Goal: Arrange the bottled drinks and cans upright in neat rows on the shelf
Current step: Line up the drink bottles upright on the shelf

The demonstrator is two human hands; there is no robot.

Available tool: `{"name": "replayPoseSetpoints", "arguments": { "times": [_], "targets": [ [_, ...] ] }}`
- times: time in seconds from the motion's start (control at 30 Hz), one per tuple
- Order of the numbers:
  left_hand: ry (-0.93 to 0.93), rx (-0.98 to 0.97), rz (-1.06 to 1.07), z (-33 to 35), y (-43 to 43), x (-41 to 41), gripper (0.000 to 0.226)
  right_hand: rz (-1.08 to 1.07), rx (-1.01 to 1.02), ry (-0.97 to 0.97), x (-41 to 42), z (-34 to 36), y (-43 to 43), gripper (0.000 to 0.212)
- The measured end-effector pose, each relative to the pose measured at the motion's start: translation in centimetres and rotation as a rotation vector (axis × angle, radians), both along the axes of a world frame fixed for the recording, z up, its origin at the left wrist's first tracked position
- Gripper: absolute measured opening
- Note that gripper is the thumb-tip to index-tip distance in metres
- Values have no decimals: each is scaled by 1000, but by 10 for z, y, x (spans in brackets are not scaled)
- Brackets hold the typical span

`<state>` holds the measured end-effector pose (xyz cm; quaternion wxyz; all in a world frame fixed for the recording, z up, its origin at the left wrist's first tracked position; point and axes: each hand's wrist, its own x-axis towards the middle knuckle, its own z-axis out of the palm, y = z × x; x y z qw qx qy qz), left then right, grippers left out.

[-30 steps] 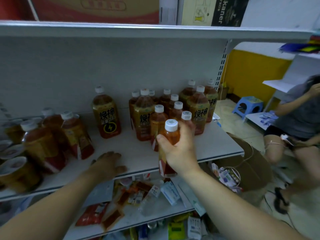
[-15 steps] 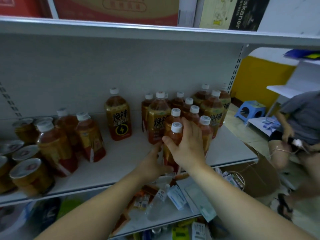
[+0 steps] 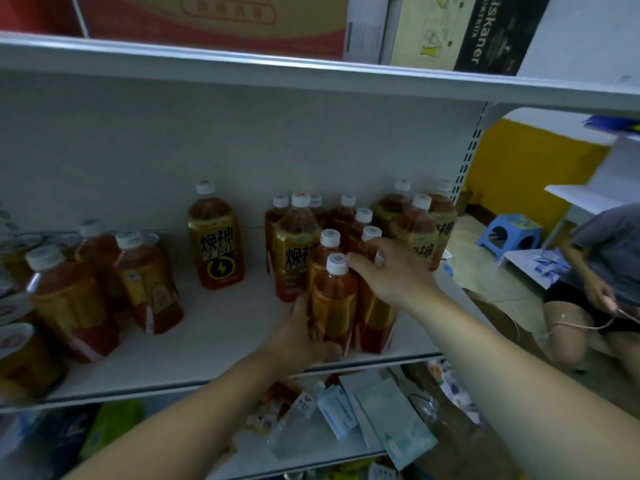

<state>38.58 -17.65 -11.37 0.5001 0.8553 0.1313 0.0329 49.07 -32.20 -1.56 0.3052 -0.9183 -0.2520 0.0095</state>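
Note:
An amber drink bottle (image 3: 335, 299) with a white cap stands upright near the front edge of the white shelf (image 3: 214, 334). My left hand (image 3: 303, 336) grips its base from the left. My right hand (image 3: 393, 275) lies over the shoulder of the neighbouring bottle (image 3: 375, 317), its fingers reaching across to touch the front bottle's neck. Behind them several more bottles (image 3: 298, 251) stand upright in rows. A lone bottle (image 3: 216, 237) with a lightning label stands further left.
At the left, tilted bottles (image 3: 145, 282) lean together and cans (image 3: 17, 344) lie on their sides. The lower shelf (image 3: 339, 410) holds loose packets. Cardboard boxes (image 3: 214, 22) sit on the top shelf. A seated person (image 3: 602, 271) and a blue stool (image 3: 509, 233) are to the right.
My right hand carried the bottle from in front of the shelf onto it, at the front of the rows. My left hand moved right from the bare shelf and took hold of the bottle's base.

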Motion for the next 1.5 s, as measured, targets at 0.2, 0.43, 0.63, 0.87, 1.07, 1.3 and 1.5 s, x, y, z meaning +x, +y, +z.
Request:
{"name": "replayPoseSetpoints", "arguments": {
  "times": [0.2,0.43,0.63,0.87,1.07,1.3,1.5],
  "targets": [
    [79,288,197,35,64,-7,70,99,-95,-257,20,36,30,76],
    [-180,311,673,75,147,23,90,297,-213,-39,31,50,105,74],
    [20,172,621,70,207,50,118,248,-209,30,43,43,124,78],
    [-4,198,542,70,196,45,76,317,-216,46,35,47,132,85],
    [-169,151,544,61,167,16,52,346,-135,-54,23,45,145,51],
    [-286,44,538,71,122,-47,60,398,214,-31,-4,42,139,32],
    [-389,82,568,118,111,-99,70,454,586,41,-49,68,133,21]
  ]
}}
